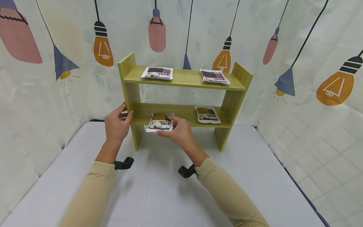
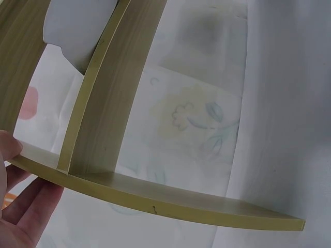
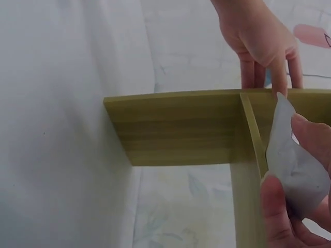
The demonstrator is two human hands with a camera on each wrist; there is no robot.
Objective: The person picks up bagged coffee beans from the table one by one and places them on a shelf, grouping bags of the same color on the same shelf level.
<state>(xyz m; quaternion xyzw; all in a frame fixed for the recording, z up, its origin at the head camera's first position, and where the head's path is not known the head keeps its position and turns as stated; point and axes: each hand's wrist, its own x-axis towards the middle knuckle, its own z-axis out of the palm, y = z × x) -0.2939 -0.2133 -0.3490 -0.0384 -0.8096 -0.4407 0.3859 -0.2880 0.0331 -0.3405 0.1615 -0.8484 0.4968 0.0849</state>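
A two-tier yellow-green wooden shelf [image 1: 181,110] stands on the table. My left hand [image 1: 117,124] grips its left side panel near the lower board, thumb on the front edge, as the left wrist view also shows with the panel [image 2: 155,204]. My right hand [image 1: 180,131] pinches a white-edged pouch with a brown and white label [image 1: 160,122] at the lower board's left part, its front edge jutting past the board. In the right wrist view the pouch's plain pale side [image 3: 297,165] shows between thumb and fingers.
A similar brown-labelled pouch [image 1: 208,114] lies on the lower board's right part. Two purple-labelled pouches, one left [image 1: 157,73] and one right [image 1: 214,76], lie on the top board. A white cloth covers the table [image 1: 158,189]; patterned curtains [image 1: 28,110] hang behind and beside it.
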